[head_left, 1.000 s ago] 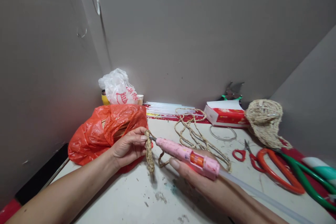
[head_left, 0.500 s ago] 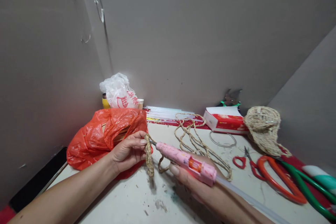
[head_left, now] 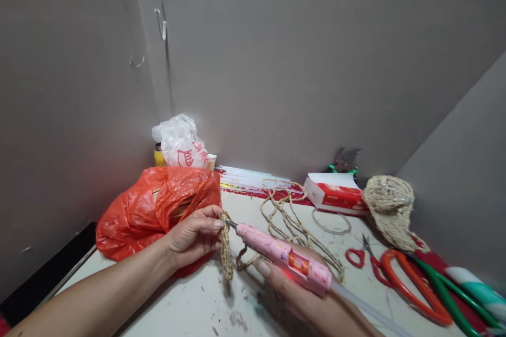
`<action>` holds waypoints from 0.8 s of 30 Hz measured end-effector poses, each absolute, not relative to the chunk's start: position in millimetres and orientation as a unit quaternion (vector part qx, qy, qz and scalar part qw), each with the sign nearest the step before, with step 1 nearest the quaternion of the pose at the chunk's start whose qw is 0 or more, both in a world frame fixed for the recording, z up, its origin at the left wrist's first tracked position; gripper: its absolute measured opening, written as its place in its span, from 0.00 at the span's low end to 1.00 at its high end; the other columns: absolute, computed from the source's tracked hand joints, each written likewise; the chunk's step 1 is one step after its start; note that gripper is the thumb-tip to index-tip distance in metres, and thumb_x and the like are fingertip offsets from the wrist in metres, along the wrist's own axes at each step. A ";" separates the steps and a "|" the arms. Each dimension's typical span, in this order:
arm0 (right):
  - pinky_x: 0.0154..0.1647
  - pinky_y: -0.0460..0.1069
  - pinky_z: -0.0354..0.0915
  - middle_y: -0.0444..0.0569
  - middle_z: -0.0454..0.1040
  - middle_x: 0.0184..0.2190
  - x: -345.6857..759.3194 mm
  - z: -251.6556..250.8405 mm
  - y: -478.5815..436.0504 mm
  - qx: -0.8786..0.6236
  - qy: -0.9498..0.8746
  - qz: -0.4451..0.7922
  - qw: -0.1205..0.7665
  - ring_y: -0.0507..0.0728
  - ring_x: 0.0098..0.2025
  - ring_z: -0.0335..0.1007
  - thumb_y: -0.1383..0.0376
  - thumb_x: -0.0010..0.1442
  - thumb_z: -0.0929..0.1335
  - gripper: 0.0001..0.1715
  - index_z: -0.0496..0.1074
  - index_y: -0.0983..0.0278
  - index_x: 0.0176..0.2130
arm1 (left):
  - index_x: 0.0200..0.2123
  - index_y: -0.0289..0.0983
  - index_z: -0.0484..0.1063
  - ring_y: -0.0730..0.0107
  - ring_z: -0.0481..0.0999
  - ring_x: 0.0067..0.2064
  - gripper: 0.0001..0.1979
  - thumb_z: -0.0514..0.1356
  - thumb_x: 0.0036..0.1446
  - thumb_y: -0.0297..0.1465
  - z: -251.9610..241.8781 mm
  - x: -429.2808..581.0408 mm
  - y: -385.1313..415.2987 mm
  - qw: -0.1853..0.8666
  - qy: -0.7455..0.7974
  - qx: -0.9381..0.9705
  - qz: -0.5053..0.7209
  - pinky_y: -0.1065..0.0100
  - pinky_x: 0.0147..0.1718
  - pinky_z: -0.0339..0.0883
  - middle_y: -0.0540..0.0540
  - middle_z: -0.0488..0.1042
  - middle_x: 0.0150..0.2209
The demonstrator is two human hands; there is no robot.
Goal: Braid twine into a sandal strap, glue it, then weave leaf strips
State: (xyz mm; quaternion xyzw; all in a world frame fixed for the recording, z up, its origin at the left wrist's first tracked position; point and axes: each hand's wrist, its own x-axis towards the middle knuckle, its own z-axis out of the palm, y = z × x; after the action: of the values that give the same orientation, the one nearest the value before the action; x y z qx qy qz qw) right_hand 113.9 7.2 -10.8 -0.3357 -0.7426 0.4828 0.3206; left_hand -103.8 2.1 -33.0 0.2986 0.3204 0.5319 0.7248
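Observation:
Between the fingertips of my left hand, a narrow braided straw strip hangs downward. My right hand is wrapped round a pink glue gun, whose metal nozzle meets the upper end of the strip. A clear glue stick runs out of the gun's back end, and a red glow shows under its body. Loose twisted straw cord lies in loops on the table behind the gun. One piece of cord curls between the strip and my right thumb.
Left of my left hand sits an orange plastic bag with thin sticks inside. Glue sticks lie along the back. At right are a red-and-white box, a cord bundle, red-handled scissors and larger tools with orange and green handles.
The view has shifted slightly, so the table things sit a little lower. Both hands keep their holds, and the nozzle stays at the strip's upper end. A red glow now shows beneath the gun.

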 end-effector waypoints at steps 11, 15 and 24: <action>0.45 0.55 0.71 0.48 0.80 0.31 111.2 -8.6 2.2 -0.363 -0.728 0.467 0.346 0.63 0.40 0.75 0.56 0.56 0.67 0.18 0.79 0.59 0.43 | 0.29 0.34 0.71 0.77 0.69 0.23 0.09 0.67 0.43 0.24 -37.6 -104.8 2.0 0.729 0.319 0.304 0.524 0.73 0.24 0.61 0.50 0.71 0.23; 0.44 0.53 0.71 0.48 0.80 0.31 110.4 -10.7 4.1 -0.348 -0.738 0.460 0.351 0.63 0.39 0.75 0.56 0.57 0.67 0.17 0.79 0.59 0.43 | 0.29 0.34 0.71 0.77 0.69 0.23 0.10 0.67 0.42 0.24 -35.5 -104.4 2.2 0.726 0.323 0.306 0.524 0.73 0.24 0.61 0.50 0.71 0.23; 0.22 0.47 0.63 0.44 0.68 0.19 118.2 -32.3 17.0 -0.276 -0.835 0.243 0.410 0.54 0.21 0.66 0.61 0.60 0.65 0.09 0.73 0.61 0.32 | 0.32 0.34 0.68 0.78 0.66 0.20 0.15 0.68 0.41 0.28 -42.3 -105.6 7.3 0.611 0.503 0.392 0.470 0.73 0.22 0.59 0.52 0.70 0.22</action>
State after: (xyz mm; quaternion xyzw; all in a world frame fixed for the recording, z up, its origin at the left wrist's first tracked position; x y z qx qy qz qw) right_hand 118.2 17.0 -32.3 -0.2761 -0.8346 0.2427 0.4103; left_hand -105.6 7.3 -42.3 0.3916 0.5029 0.4698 0.6107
